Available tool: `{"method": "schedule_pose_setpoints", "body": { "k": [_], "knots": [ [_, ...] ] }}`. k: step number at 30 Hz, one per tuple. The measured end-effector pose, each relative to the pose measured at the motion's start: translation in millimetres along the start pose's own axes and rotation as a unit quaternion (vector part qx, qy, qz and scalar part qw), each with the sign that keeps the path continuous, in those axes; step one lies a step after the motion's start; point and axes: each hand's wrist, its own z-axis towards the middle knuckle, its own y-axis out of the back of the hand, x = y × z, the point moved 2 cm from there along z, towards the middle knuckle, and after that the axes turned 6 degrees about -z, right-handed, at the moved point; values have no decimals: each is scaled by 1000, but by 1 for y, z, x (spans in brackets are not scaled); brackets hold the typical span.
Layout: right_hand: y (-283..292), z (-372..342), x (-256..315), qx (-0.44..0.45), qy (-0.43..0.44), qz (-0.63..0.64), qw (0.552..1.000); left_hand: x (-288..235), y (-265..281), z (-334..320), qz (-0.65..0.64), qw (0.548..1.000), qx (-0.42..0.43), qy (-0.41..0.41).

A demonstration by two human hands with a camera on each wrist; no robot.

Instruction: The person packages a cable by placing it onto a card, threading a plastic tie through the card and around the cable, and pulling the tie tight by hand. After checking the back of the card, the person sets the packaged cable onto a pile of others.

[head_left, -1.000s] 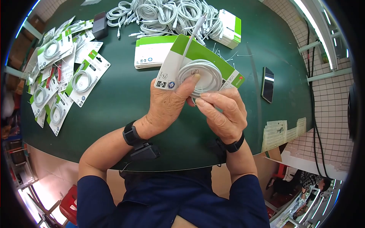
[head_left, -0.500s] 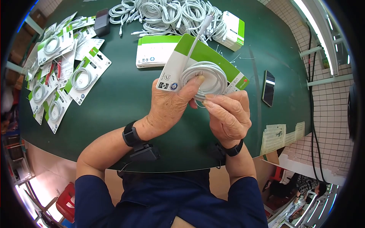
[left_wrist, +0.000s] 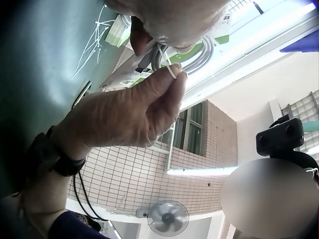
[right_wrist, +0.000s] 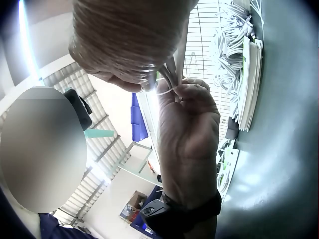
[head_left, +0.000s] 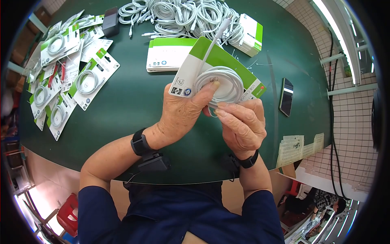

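My left hand (head_left: 180,105) grips a green and white packaging card (head_left: 227,57), its thumb pressed down on a coiled white USB cable (head_left: 239,83) that lies against the card. One cable end with its plug sticks up past the card's top edge. With thumb and forefinger, my right hand (head_left: 245,126) pinches a thin white cable tie (left_wrist: 166,60) at the coil's lower edge. That tie loops by the cable in the left wrist view. My left fingers are mostly hidden behind the card.
Behind the card lie a stack of cards (head_left: 166,61), a heap of white cables (head_left: 178,16) and a card box (head_left: 252,34). Loose cable ties (head_left: 254,64) lie near the box. Carded cables (head_left: 87,83) pile up at left; a phone (head_left: 286,97) lies at right.
Both hands keep their hold, with the right fingertips staying at the coil's lower edge. Card and hands sit slightly farther right in the head view, which itself has shifted a little.
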Motion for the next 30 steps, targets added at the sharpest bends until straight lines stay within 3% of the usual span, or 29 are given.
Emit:
{"method": "schedule_pose_setpoints", "body": {
  "k": [11, 18, 25, 30],
  "knots": [
    [-1, -1, -4, 11, -13, 6, 1000, 3, 2, -1, -12, 1000, 4, 17],
    [-8, 4, -2, 45, -153, 53, 986, 8, 2, -4, -1, 1000, 9, 29],
    [-3, 10, 0, 113, -95, 7, 989, 12, 9, 0, 15, 999, 9, 51],
    [-3, 12, 4, 83, -62, -9, 995, 11, 8, -2, -14, 999, 10, 41]
  ]
}}
